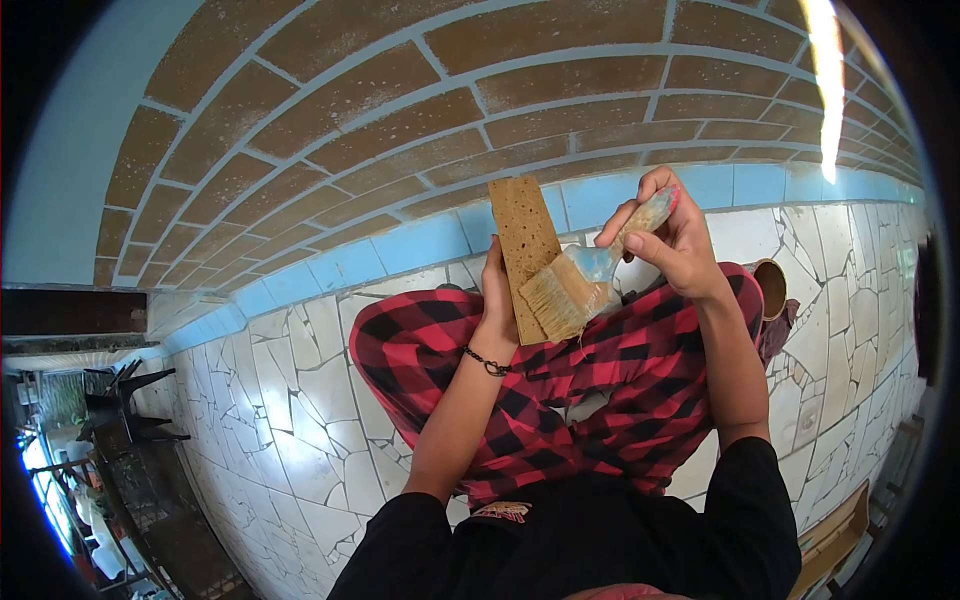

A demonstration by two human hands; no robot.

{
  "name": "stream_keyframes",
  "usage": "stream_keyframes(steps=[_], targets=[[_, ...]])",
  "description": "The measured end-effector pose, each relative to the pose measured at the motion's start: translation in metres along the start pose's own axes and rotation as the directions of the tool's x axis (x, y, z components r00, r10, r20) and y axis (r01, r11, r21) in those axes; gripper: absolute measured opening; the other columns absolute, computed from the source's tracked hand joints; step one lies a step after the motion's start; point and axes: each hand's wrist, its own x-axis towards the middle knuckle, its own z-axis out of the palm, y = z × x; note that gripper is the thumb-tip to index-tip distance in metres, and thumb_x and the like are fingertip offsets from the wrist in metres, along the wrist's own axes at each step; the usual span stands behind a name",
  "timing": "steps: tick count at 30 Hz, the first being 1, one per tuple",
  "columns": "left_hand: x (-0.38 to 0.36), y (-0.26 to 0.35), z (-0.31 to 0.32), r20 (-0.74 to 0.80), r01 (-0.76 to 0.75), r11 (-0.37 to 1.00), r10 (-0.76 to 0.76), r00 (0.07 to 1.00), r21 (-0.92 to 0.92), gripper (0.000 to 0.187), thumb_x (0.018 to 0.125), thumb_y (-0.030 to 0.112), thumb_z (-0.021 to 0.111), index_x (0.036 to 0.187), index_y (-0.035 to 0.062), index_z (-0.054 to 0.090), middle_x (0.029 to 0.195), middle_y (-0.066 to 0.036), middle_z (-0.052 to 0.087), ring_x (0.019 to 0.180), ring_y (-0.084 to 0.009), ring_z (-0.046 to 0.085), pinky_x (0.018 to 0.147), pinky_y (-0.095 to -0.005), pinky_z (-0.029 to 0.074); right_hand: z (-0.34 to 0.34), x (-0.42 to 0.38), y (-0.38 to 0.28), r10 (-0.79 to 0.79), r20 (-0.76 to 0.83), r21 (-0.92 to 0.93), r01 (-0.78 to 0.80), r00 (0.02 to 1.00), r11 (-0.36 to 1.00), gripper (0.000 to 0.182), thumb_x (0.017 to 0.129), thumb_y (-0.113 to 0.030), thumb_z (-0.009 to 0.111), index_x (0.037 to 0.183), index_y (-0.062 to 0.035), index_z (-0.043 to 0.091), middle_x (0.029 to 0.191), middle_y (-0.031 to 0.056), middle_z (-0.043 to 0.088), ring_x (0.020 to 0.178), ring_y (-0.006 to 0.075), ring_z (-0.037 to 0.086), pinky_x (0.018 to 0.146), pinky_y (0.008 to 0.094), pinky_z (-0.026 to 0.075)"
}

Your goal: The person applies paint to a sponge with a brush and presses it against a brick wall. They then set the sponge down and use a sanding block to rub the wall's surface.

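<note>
My left hand (497,298) is closed around the left edge of a flat, brown, speckled rectangular board (526,228), held tilted above my lap. Between the thumb and fingers of my right hand (672,240) is the paint-stained handle of a wide paintbrush (585,280). Its pale, worn bristles lie over the lower part of the board's face and appear to touch it. Most of the left fingers are hidden behind the board.
Ahead rises a brick-patterned wall (380,100) with a light blue strip (420,243) along its foot. A round brown container (769,287) stands beside my right knee on the broken-tile floor (300,400). Dark chairs (130,410) are at far left, a wooden box (838,540) at lower right.
</note>
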Motion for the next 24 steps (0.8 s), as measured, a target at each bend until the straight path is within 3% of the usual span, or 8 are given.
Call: stream_keyframes(steps=[4,7,10,13,17,19,22,24], targets=[[-0.009,0.0,0.012,0.043,0.018,0.995,-0.023,0.999,0.098,0.074,0.107,0.067,0.031,0.144,0.0077,0.055,0.13,-0.014,0.066,0.11,-0.0302,0.07,0.09,-0.0479,0.06,-0.001,0.004,0.001,-0.068,-0.159,-0.115,0.049,0.985,0.992,0.039,0.101,-0.012,0.068,0.124,-0.0121,0.037,0.107,0.0186,0.075,0.091,0.0132,0.067,0.078,0.0265,0.053],[0.009,-0.005,-0.021,0.404,0.102,0.994,-0.077,0.912,-0.041,0.075,0.107,0.068,0.03,0.145,0.0084,0.054,0.131,-0.014,0.066,0.108,-0.0301,0.071,0.087,-0.0479,0.061,-0.003,0.006,0.003,-0.158,-0.288,-0.176,0.109,0.944,0.978,0.038,0.101,-0.012,0.068,0.124,-0.0113,0.037,0.107,0.0182,0.075,0.09,0.0139,0.066,0.079,0.0271,0.052],[0.002,-0.003,-0.011,0.211,0.036,0.993,-0.059,0.976,0.111,0.075,0.107,0.068,0.03,0.147,0.0085,0.053,0.133,-0.014,0.066,0.112,-0.0306,0.07,0.09,-0.0479,0.061,-0.008,0.003,-0.006,-0.153,-0.255,-0.094,0.133,0.955,0.987,0.04,0.101,-0.015,0.07,0.123,-0.0121,0.037,0.105,0.0192,0.075,0.088,0.014,0.065,0.079,0.0268,0.052],[-0.012,0.002,0.026,-0.049,0.086,0.995,-0.089,0.995,-0.057,0.075,0.108,0.068,0.029,0.147,0.0085,0.053,0.134,-0.015,0.065,0.115,-0.0309,0.069,0.091,-0.0481,0.061,-0.008,-0.001,-0.011,-0.097,-0.027,0.015,0.097,0.995,0.995,0.042,0.1,-0.017,0.072,0.122,-0.0129,0.037,0.102,0.02,0.075,0.088,0.0139,0.065,0.078,0.0265,0.051],[-0.004,-0.002,0.006,0.028,0.048,0.999,-0.048,0.998,0.023,0.075,0.108,0.068,0.029,0.147,0.0083,0.053,0.134,-0.015,0.065,0.117,-0.0304,0.069,0.092,-0.0476,0.061,0.002,0.0,-0.008,0.016,-0.036,-0.037,-0.017,0.999,0.999,0.042,0.099,-0.018,0.073,0.122,-0.0124,0.037,0.104,0.0195,0.075,0.09,0.0137,0.066,0.078,0.0269,0.052],[-0.007,0.0,0.01,0.027,0.034,0.995,-0.037,0.999,0.094,0.075,0.108,0.068,0.029,0.147,0.0084,0.053,0.134,-0.015,0.065,0.116,-0.03,0.069,0.091,-0.0473,0.061,0.0,0.003,-0.005,-0.091,-0.15,-0.092,0.078,0.984,0.993,0.038,0.101,-0.01,0.069,0.122,-0.0105,0.037,0.107,0.019,0.075,0.092,0.0133,0.067,0.079,0.0276,0.052],[0.001,0.0,-0.007,0.279,0.089,0.996,-0.082,0.957,-0.011,0.065,0.109,0.059,0.036,0.144,0.008,0.056,0.131,-0.013,0.067,0.106,-0.0282,0.072,0.083,-0.0439,0.064,-0.016,0.006,0.0,-0.222,-0.258,-0.21,0.17,0.94,0.963,0.035,0.103,-0.004,0.066,0.123,-0.0097,0.038,0.112,0.0182,0.075,0.094,0.0139,0.068,0.081,0.0286,0.054],[0.001,-0.002,-0.008,0.274,0.117,0.993,-0.116,0.955,0.01,0.066,0.109,0.06,0.036,0.146,0.008,0.056,0.132,-0.014,0.067,0.107,-0.028,0.072,0.083,-0.0438,0.064,-0.022,0.006,0.0,-0.26,-0.316,-0.247,0.185,0.913,0.951,0.035,0.103,-0.005,0.066,0.123,-0.0103,0.038,0.112,0.0181,0.075,0.094,0.0143,0.068,0.081,0.0285,0.054]])
